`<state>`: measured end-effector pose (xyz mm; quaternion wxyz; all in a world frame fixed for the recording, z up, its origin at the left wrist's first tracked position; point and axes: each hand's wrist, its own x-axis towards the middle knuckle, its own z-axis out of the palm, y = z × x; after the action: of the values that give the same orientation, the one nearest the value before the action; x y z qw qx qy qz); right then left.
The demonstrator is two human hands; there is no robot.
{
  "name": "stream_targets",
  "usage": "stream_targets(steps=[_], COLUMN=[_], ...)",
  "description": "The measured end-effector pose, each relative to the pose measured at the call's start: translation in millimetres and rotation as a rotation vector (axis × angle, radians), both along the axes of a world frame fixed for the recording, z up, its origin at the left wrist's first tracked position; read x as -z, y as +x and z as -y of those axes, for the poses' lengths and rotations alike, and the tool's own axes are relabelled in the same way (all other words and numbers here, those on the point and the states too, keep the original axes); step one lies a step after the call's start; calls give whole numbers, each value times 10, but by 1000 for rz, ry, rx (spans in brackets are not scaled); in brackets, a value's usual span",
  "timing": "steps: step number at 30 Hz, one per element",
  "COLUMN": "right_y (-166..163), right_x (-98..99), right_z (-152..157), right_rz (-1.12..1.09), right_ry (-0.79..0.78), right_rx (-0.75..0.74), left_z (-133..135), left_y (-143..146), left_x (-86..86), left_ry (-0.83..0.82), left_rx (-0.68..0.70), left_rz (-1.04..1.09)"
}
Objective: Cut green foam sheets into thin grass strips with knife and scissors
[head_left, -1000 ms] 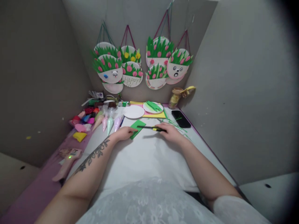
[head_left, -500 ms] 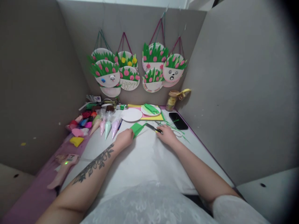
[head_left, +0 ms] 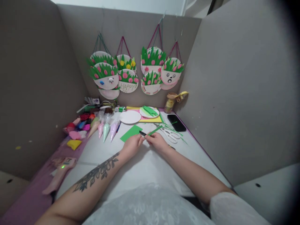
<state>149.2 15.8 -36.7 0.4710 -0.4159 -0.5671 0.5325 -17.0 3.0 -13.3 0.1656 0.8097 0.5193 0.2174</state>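
My left hand [head_left: 131,145] and my right hand [head_left: 157,142] meet fingertip to fingertip over the white table [head_left: 140,165]. The right hand is closed round a black utility knife [head_left: 142,133], whose tip pokes out between the two hands. A thin green paper strip [head_left: 155,130] slants up from the right hand's fingers. The left hand's fingers are pinched together at the knife's tip; what they hold is hidden. A green paper sheet [head_left: 129,133] lies flat just beyond the left hand.
White scissors [head_left: 170,134] and green offcuts lie right of my hands, a black phone [head_left: 176,122] behind them. Further back: a paper plate [head_left: 130,117], a plate of green strips [head_left: 149,112], a jar [head_left: 169,102]. Pastel cones [head_left: 106,128] and coloured clay [head_left: 79,122] lie left. Grey partitions enclose the table.
Both hands pulled back toward me and came together. The green sheet, lifted half a second ago, now lies flat. A cut green strip has come away with the right hand.
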Motion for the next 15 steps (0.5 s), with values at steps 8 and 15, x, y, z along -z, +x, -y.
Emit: stream_targets(steps=[8,15], right_y=[246,357], right_x=[-108,-133], right_z=[-170,-228], right_rz=[-252,-296], right_ry=[-77,-18], right_rx=[315,380], left_z=[-52,-161], left_y=[-89,-233], left_x=[-67,-50], left_ry=[-34,-49], left_rx=[-21,-40], left_rz=[-30,62])
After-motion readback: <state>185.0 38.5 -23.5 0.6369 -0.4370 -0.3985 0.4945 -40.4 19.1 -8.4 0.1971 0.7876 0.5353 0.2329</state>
